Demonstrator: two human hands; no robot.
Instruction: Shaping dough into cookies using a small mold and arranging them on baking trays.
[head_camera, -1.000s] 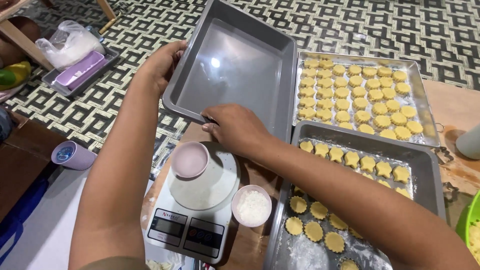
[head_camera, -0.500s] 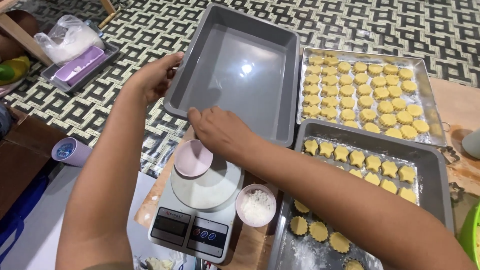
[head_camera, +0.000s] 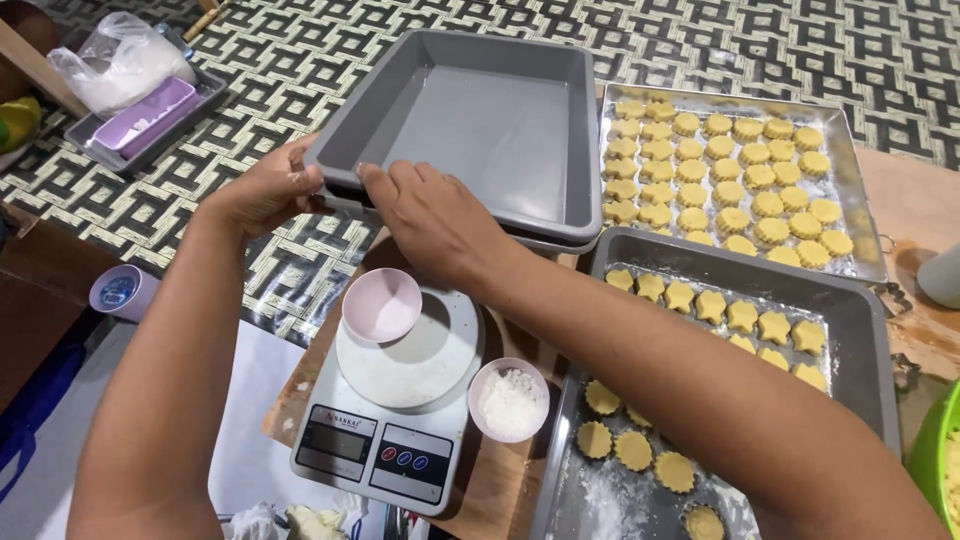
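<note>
Hands: left hand (head_camera: 262, 190) and right hand (head_camera: 430, 215) reach forward, fingers pinching grey tray (head_camera: 490, 130) rim.

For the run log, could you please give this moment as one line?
left hand: grips grey tray near corner | right hand: fingers over near rim | tray: empty, tilted | below: kitchen scale, pink bowl

The big gray baking pan (head_camera: 490, 130) is deep and empty inside. It is tipped up a little, at 12 o'clock from the kitchen scale (head_camera: 390, 400). Its near edge is held up.
</note>
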